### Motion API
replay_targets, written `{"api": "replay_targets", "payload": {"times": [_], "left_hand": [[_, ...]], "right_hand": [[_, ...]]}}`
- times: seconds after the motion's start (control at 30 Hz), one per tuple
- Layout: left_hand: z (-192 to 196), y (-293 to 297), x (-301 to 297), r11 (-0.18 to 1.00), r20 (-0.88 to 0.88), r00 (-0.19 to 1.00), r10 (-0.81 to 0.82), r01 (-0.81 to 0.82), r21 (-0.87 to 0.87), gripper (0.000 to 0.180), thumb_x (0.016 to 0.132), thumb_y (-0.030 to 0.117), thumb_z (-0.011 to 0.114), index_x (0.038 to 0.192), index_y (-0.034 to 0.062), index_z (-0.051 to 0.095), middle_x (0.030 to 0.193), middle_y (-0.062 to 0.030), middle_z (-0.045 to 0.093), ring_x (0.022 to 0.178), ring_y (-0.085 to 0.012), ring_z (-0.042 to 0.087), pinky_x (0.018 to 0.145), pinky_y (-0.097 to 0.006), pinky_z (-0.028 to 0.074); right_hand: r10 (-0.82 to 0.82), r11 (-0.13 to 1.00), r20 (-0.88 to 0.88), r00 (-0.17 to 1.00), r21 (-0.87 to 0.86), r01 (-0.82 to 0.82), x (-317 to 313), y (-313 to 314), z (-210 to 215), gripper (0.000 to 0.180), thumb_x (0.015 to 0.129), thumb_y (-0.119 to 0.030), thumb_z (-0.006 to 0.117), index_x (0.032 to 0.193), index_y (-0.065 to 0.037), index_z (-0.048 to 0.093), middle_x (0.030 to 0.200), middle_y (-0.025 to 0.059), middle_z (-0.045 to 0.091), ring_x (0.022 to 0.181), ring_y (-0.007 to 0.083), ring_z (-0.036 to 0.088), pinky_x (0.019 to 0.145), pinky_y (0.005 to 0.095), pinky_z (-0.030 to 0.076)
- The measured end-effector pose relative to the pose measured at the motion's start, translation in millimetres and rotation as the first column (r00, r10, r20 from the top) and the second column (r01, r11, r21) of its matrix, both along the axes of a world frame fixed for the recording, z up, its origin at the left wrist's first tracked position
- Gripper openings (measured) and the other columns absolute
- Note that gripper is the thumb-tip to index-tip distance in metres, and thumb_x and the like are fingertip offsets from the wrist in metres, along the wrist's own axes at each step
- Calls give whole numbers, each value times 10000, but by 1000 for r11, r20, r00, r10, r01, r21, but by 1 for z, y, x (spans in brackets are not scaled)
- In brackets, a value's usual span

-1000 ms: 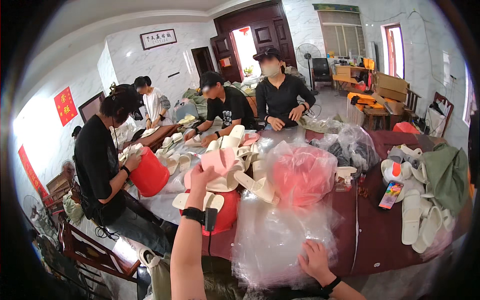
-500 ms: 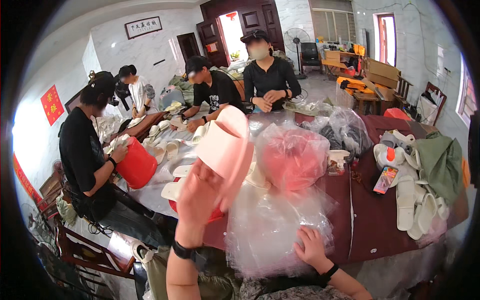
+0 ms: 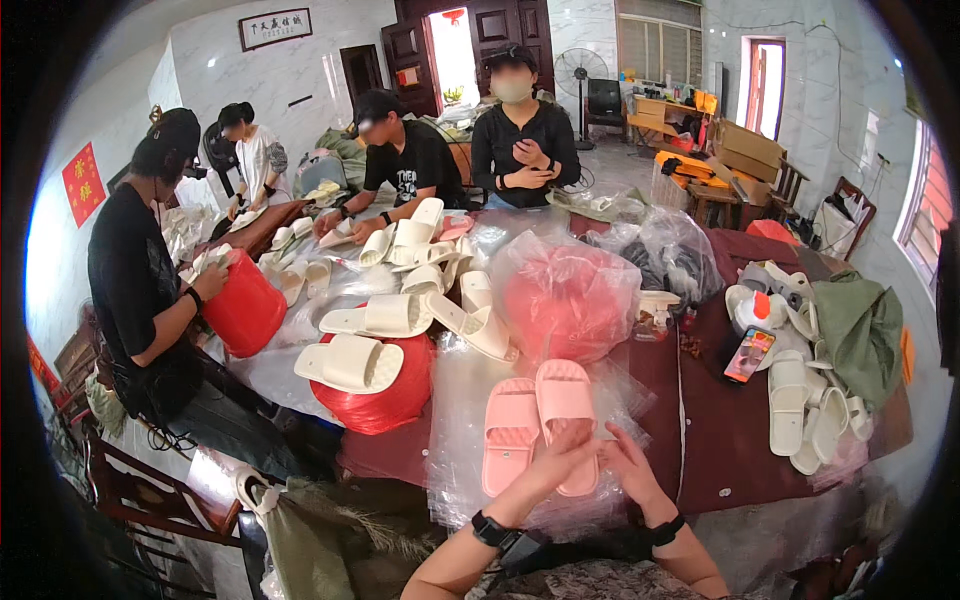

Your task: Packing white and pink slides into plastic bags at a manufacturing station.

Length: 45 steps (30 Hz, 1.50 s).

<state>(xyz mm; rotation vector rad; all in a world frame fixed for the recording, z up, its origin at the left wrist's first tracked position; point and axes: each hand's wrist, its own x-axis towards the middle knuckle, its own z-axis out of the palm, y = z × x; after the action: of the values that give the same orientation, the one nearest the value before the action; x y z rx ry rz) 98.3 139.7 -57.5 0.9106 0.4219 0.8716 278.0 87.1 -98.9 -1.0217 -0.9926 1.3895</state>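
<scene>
Two pink slippers lie side by side on a stack of clear plastic bags in front of me, toes pointing away. The left slipper rests flat, and the right slipper slightly overlaps its edge. My left hand is closed on the heel part of the right slipper, its fingers partly hidden. Beside that slipper's right edge, my right hand has its fingers stretched out and holds nothing.
Cream slippers are heaped ahead and on a red plastic bundle. A bagged red bundle stands beyond the pink pair. Right are a phone and more pale slippers. Several people work around the table; one holds a red bucket.
My left hand has come down from its raised position, and the pink slipper it held is now on the bags beside another. My right hand has moved up beside them.
</scene>
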Motion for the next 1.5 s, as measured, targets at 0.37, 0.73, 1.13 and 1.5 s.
{"api": "replay_targets", "payload": {"times": [0.37,0.73,1.13,1.5], "left_hand": [[-21,-42,-111,543,-542,96,835,24,840,578,788,217,769,1322,87,592,1169,-221,628,1077,-419,574,939,-496,469],[-33,-66,-96,519,-528,208,823,104,849,681,691,364,860,1274,88,643,1240,-202,594,1131,-393,559,956,-471,473],[-44,-79,-107,526,-551,239,800,164,835,792,741,428,820,1398,100,525,1379,-233,506,1246,-436,491,1033,-503,439],[-17,-62,-103,453,-622,341,705,458,765,696,802,411,767,1395,121,549,1518,-195,419,1379,-444,388,1117,-497,374]], "right_hand": [[-251,963,818,518,267,45,-27,-12,40,677,855,-194,742,1433,-18,436,1214,182,620,1008,301,640,866,396,526],[-332,887,916,227,385,-256,-77,51,32,431,903,-360,659,1135,1,627,1053,234,668,925,395,651,800,468,521],[-367,922,888,279,387,-20,-54,53,37,376,903,-319,630,747,22,664,723,232,642,666,384,649,625,487,496],[-219,975,739,637,180,127,30,-48,35,293,899,-212,641,879,78,680,765,247,664,694,276,692,613,391,498]]}}
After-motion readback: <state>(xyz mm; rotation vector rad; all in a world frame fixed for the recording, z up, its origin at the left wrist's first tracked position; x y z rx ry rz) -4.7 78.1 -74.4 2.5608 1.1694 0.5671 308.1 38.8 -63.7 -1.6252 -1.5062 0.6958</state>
